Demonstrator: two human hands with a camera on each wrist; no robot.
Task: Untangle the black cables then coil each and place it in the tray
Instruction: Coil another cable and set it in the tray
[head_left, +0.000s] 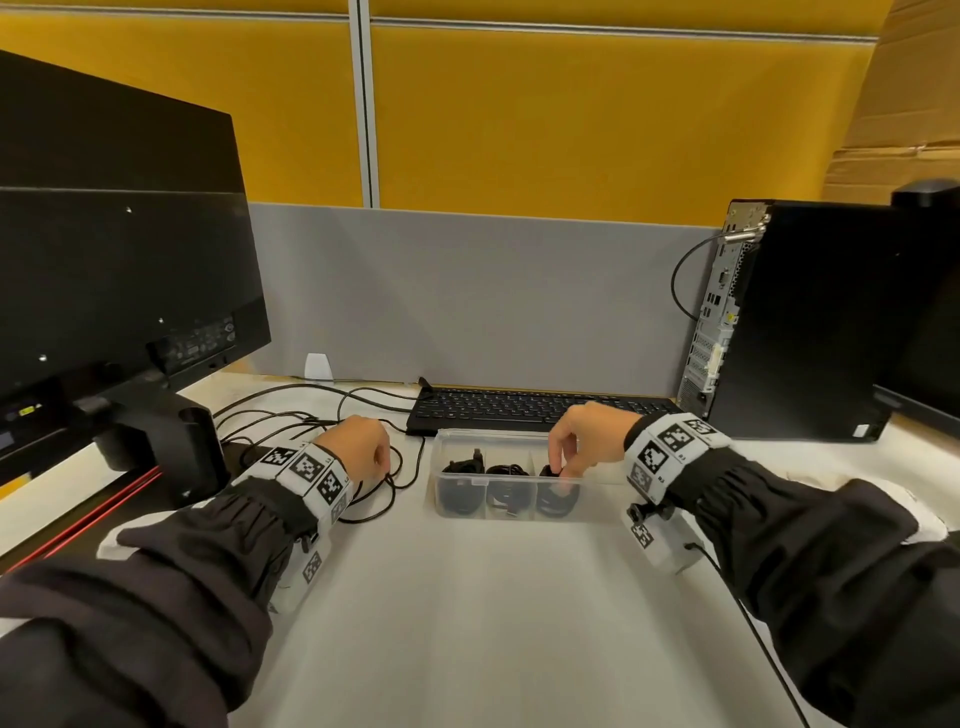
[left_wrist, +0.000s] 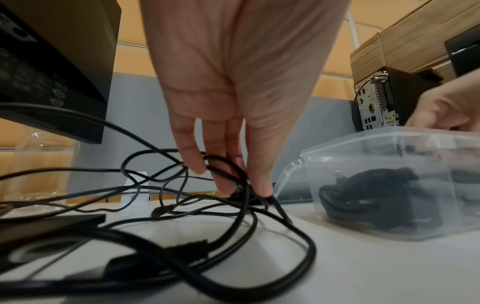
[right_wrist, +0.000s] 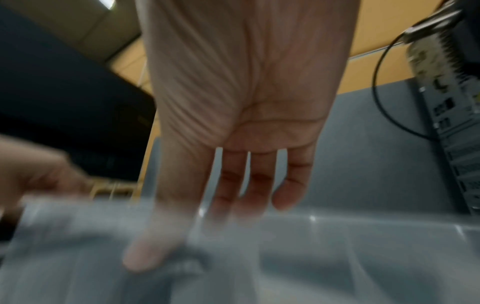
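A clear three-compartment tray (head_left: 597, 488) stands mid-desk, with a coiled black cable in its left (head_left: 460, 488), middle (head_left: 506, 491) and right (head_left: 553, 499) compartments. My right hand (head_left: 563, 470) reaches down into the right compartment, its straight fingers (right_wrist: 259, 185) touching that coil (right_wrist: 192, 259); the right wrist view is blurred. Left of the tray lies a tangle of loose black cables (head_left: 311, 431). My left hand (head_left: 382, 460) sits on it, and its thumb and fingertips (left_wrist: 262, 185) pinch one black cable (left_wrist: 226, 162). The left wrist view shows the tray (left_wrist: 376, 148) and the left coil (left_wrist: 376, 195).
A black monitor (head_left: 119, 291) on its stand (head_left: 171, 447) fills the left. A black keyboard (head_left: 519, 408) lies just behind the tray. A PC tower (head_left: 810, 322) stands at the right, against a grey partition (head_left: 467, 291). Bare white desk (head_left: 493, 623) stretches in front.
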